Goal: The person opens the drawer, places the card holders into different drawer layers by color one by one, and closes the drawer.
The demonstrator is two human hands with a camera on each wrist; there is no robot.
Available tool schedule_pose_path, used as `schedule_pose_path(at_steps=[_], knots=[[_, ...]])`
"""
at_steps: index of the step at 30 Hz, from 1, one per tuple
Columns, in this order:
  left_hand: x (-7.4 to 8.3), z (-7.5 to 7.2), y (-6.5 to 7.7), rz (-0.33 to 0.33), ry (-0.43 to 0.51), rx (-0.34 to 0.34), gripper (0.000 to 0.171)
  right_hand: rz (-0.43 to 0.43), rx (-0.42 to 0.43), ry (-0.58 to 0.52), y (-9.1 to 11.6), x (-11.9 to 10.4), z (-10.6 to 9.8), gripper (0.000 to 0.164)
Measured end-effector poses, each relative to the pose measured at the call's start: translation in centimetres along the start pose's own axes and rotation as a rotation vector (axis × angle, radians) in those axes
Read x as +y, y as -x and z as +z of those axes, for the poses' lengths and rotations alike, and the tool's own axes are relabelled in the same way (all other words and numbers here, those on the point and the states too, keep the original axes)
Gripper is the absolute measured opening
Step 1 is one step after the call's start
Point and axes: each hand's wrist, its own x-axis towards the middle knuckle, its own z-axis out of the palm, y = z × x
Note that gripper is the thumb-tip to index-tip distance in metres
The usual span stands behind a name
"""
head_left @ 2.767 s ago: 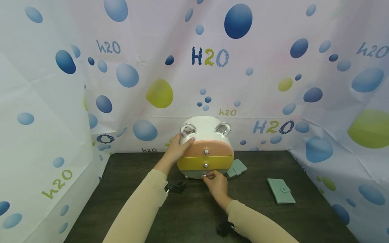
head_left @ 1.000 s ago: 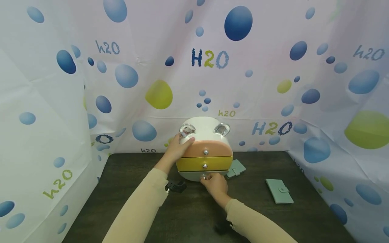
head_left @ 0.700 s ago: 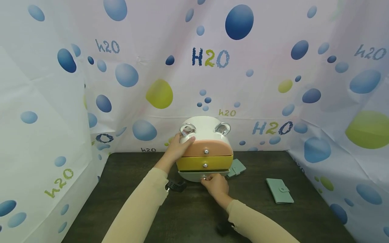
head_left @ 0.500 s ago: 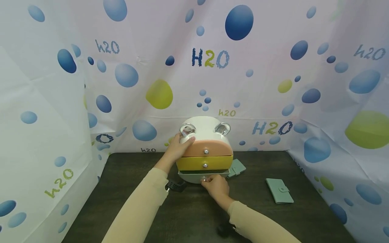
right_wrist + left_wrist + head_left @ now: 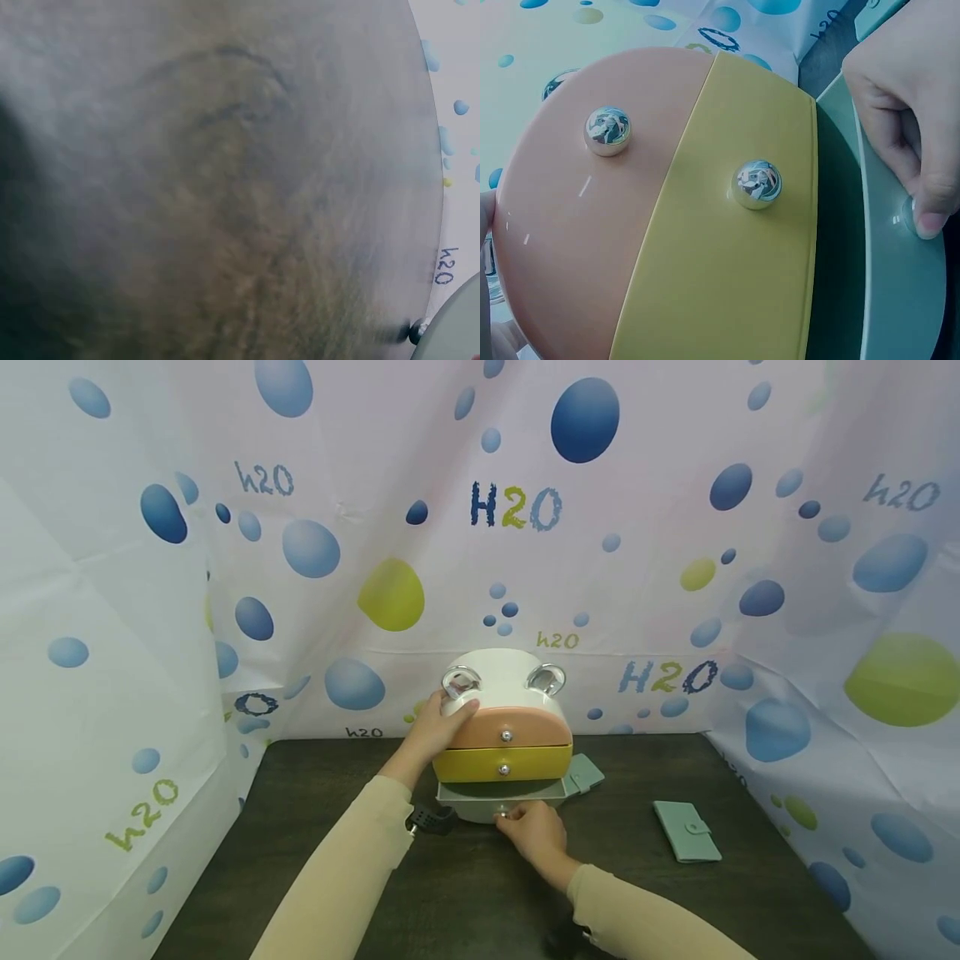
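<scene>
A small white drawer box (image 5: 498, 677) with two silvery rings on top stands on the table. Its peach drawer (image 5: 517, 723) and yellow drawer (image 5: 536, 763) are pushed in; the grey-green bottom drawer (image 5: 468, 810) stands partly pulled out. My left hand (image 5: 432, 729) grips the box's upper left side, thumb at the front edge. With thumb and finger, my right hand (image 5: 538, 837) pinches the bottom drawer's knob (image 5: 909, 214). In the left wrist view the dark gap inside that drawer shows, but its contents cannot be made out. The right wrist view is mostly blurred.
A pale green card wallet (image 5: 583, 774) lies against the box's right side. Another pale green wallet (image 5: 687, 832) with a snap strap lies farther right on the dark table (image 5: 337, 843). Behind hangs a printed cloth backdrop (image 5: 637, 593).
The bottom drawer was closed at first and has slid out toward me, with my right hand drawing back along with its knob. My left hand keeps its place on the box.
</scene>
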Motion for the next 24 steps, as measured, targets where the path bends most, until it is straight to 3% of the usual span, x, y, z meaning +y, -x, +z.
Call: schedule_pose_path(at_steps=[24], knots=[[0.0,-0.1,0.0,0.017,0.012,-0.015,0.099,-0.03,0.0,0.016,2.4,0.2,-0.7,0.027]])
